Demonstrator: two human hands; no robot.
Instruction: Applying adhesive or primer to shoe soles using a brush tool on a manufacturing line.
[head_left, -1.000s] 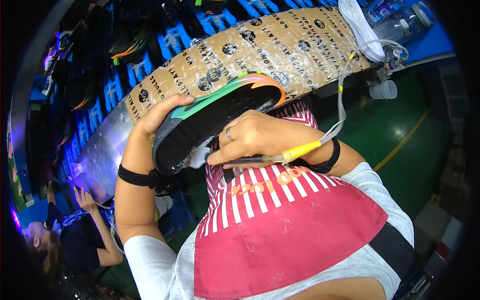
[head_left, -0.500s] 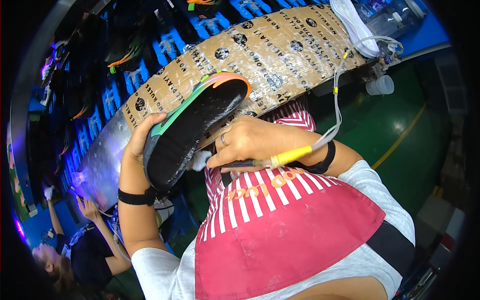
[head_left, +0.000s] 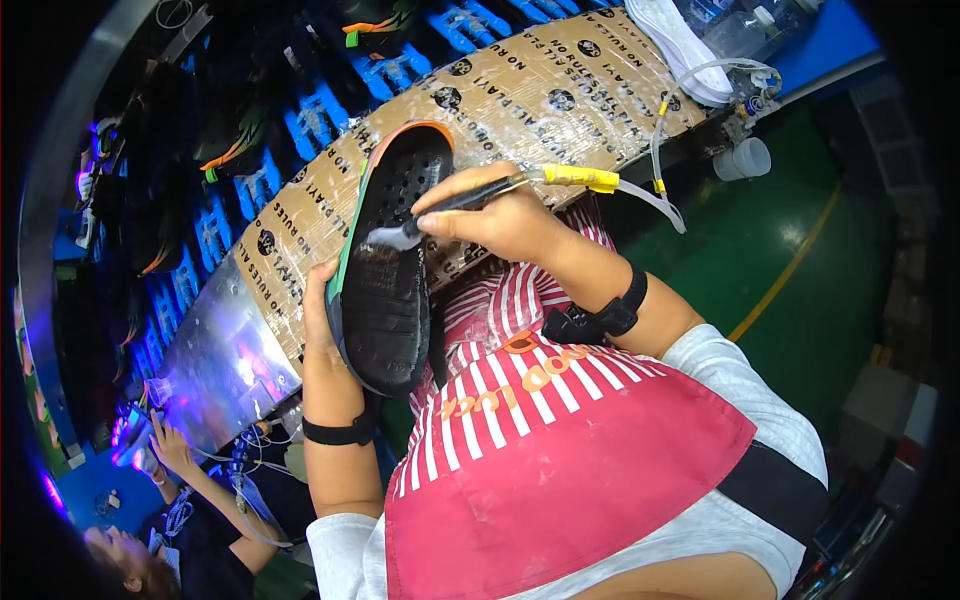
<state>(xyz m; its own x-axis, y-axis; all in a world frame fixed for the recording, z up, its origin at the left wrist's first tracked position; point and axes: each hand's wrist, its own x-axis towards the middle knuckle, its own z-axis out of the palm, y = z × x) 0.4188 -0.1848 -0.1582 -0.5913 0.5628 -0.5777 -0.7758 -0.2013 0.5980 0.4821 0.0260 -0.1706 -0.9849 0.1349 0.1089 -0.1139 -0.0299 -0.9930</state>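
A shoe sole with an orange-to-green rim stands tilted over the bench edge. Its black inner face is turned up toward me, with small holes in the upper half. My left hand grips its left side; most of those fingers are hidden behind it. My right hand is closed around the dark handle of a brush. The brush's pale bristles touch the middle of the sole's inner face. From the handle's yellow-wrapped end runs a clear hose.
Printed brown cardboard covers the bench; bare metal lies at its left. A white sole and plastic bottles are at the far right, a white cup below. Blue racks line the far side. A co-worker's hand is lower left.
The sole has turned more upright, its inner face now more toward me. My right hand has lifted the brush from beside the sole's lower edge onto its inner face.
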